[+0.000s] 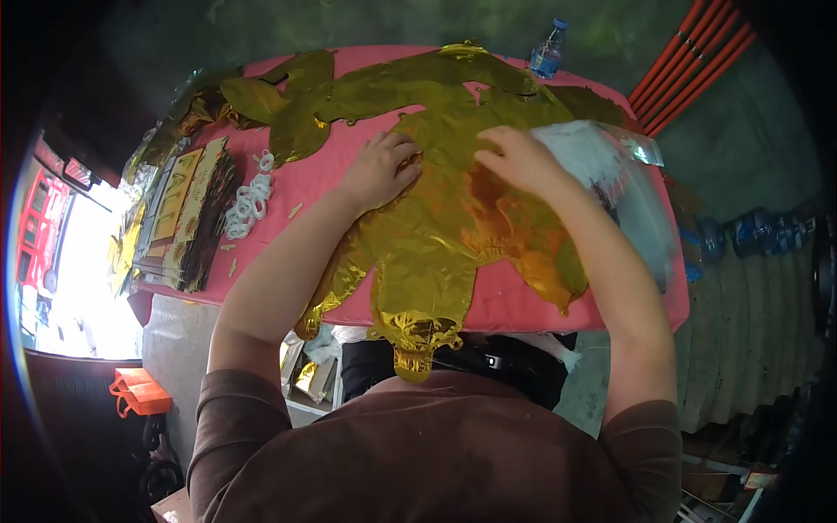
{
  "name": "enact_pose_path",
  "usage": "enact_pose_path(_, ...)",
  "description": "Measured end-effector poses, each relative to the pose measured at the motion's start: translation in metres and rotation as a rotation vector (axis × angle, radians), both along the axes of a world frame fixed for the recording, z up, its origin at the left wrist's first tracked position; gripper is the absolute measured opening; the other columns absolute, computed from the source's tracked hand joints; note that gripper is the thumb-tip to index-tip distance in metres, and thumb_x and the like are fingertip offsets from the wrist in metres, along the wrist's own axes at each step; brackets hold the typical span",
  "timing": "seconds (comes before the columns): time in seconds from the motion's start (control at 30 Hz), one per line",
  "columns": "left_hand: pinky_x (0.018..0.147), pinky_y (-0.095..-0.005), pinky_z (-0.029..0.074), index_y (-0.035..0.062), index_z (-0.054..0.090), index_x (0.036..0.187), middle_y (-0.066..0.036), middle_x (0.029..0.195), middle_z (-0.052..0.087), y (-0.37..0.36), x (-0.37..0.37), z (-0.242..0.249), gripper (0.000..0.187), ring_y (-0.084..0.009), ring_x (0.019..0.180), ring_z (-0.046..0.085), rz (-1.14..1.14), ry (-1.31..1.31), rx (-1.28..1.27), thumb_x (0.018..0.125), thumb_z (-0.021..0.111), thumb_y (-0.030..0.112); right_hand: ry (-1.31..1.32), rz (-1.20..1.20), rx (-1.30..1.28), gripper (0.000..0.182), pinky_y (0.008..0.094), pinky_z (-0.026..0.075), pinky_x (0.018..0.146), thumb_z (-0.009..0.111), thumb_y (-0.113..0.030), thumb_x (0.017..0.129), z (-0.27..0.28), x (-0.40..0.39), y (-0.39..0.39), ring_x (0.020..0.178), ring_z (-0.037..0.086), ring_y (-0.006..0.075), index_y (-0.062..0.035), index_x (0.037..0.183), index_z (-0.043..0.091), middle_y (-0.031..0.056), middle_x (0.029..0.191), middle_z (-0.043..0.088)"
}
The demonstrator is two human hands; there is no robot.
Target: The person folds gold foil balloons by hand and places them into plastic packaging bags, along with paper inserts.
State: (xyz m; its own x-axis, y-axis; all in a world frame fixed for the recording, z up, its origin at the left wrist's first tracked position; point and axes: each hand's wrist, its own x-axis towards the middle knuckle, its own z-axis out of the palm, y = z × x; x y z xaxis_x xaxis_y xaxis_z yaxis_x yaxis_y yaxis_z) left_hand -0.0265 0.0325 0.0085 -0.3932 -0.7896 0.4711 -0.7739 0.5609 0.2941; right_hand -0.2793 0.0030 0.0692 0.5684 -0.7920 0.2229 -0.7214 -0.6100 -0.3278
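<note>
A large flat gold foil balloon (427,218) lies across the table, with lobes hanging toward my body over the near edge. My left hand (384,170) rests on its left side, fingers slightly bent and apart on the foil. On the right side, my right hand (520,159) touches or hovers just over the foil, its thumb and fingers spread. Whether either hand pinches the foil cannot be seen clearly. More gold foil (384,91) stretches along the far side of the table, joining or overlapping this piece.
A pink-covered table (301,196) bears a stack of printed packets (187,213) and white ribbon coils (251,207) at left. Clear plastic bags (641,205) lie at right. A water bottle (549,50) stands at the far edge, near red poles (693,65). An orange bag (141,392) is below left.
</note>
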Motion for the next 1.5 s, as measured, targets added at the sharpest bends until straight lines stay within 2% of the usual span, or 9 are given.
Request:
enact_pose_path(0.47,0.089,-0.0396,0.038,0.007,0.058,0.106,-0.009,0.107,0.055,0.003,-0.001,0.002,0.03,-0.0292,0.105,0.047,-0.006,0.029,0.042,0.08,0.06,0.021,0.185,-0.59,0.108,0.044,0.0403,0.048,0.081,0.059,-0.04,0.078,-0.008,0.026,-0.115,0.096,0.061,0.031,-0.0042,0.102,0.064,0.0158,0.104,0.063)
enact_pose_path(0.57,0.089,-0.0396,0.038,0.0071,0.058,0.107,-0.008,0.107,0.054,0.003,0.0,0.003,0.03,-0.0287,0.104,0.047,-0.011,0.035,0.057,0.08,0.061,0.021,0.43,-0.56,0.045,0.042,0.0402,0.049,0.08,0.058,-0.042,0.078,-0.003,0.041,-0.115,0.096,0.062,0.0289,-0.0072,0.101,0.065,0.0134,0.105,0.064)
enact_pose_path(0.9,0.084,-0.0383,0.039,0.0086,0.06,0.1,-0.005,0.1,0.055,0.004,-0.001,0.003,0.024,-0.0256,0.1,0.049,-0.002,0.064,-0.024,0.081,0.059,0.024,0.571,-0.524,0.013,0.033,0.0394,0.05,0.082,0.063,-0.026,0.076,-0.009,0.045,-0.149,0.099,0.062,0.0282,-0.0072,0.104,0.065,0.0152,0.108,0.063)
enact_pose_path(1.0,0.084,-0.0378,0.039,0.0089,0.06,0.097,-0.005,0.099,0.055,0.004,-0.001,0.003,0.022,-0.0253,0.099,0.049,-0.019,0.099,-0.025,0.081,0.059,0.024,0.501,-0.575,-0.066,0.033,0.0402,0.049,0.082,0.062,-0.024,0.076,-0.006,0.021,-0.162,0.099,0.061,0.0296,-0.004,0.102,0.065,0.0178,0.106,0.063)
enact_pose_path(1.13,0.086,-0.0379,0.038,0.0088,0.059,0.1,-0.005,0.101,0.054,0.004,-0.001,0.002,0.024,-0.0259,0.1,0.048,-0.009,0.071,0.027,0.08,0.06,0.023,0.054,-0.682,0.025,0.035,0.0427,0.048,0.077,0.061,-0.024,0.074,0.011,-0.047,-0.188,0.092,0.061,0.0373,0.0039,0.095,0.063,0.0248,0.096,0.062)
enact_pose_path(1.2,0.085,-0.0379,0.039,0.0097,0.06,0.095,-0.005,0.098,0.054,0.003,-0.002,-0.001,0.021,-0.0248,0.1,0.048,-0.007,0.102,-0.002,0.08,0.059,0.024,0.168,-0.702,-0.017,0.032,0.0411,0.048,0.076,0.059,-0.025,0.075,0.041,-0.077,-0.189,0.087,0.063,0.0372,0.005,0.085,0.064,0.0247,0.086,0.063)
enact_pose_path(1.3,0.085,-0.0382,0.038,0.0099,0.06,0.096,-0.005,0.099,0.054,0.002,0.0,-0.002,0.022,-0.025,0.101,0.047,0.001,0.09,0.01,0.08,0.059,0.025,0.044,-0.696,-0.191,0.033,0.039,0.048,0.072,0.055,-0.027,0.079,0.062,-0.148,-0.208,0.079,0.064,0.0339,0.0051,0.08,0.064,0.0217,0.079,0.064)
enact_pose_path(1.43,0.085,-0.0385,0.038,0.0099,0.06,0.097,-0.005,0.1,0.053,0.002,-0.001,-0.001,0.023,-0.0253,0.101,0.047,0.004,0.079,0.025,0.08,0.059,0.025,-0.21,-0.724,-0.409,0.033,0.0376,0.047,0.065,0.055,-0.028,0.081,0.09,-0.143,-0.189,0.068,0.062,0.0287,0.0032,0.086,0.064,0.0179,0.078,0.064)
enact_pose_path(1.5,0.085,-0.0384,0.038,0.0098,0.06,0.097,-0.005,0.1,0.053,0.004,-0.001,0.002,0.023,-0.0254,0.101,0.047,0.002,0.071,0.036,0.08,0.059,0.025,-0.233,-0.591,-0.199,0.029,0.035,0.046,0.062,0.054,-0.025,0.082,0.08,-0.125,-0.195,0.064,0.059,0.0218,0.0019,0.087,0.064,0.0141,0.077,0.064)
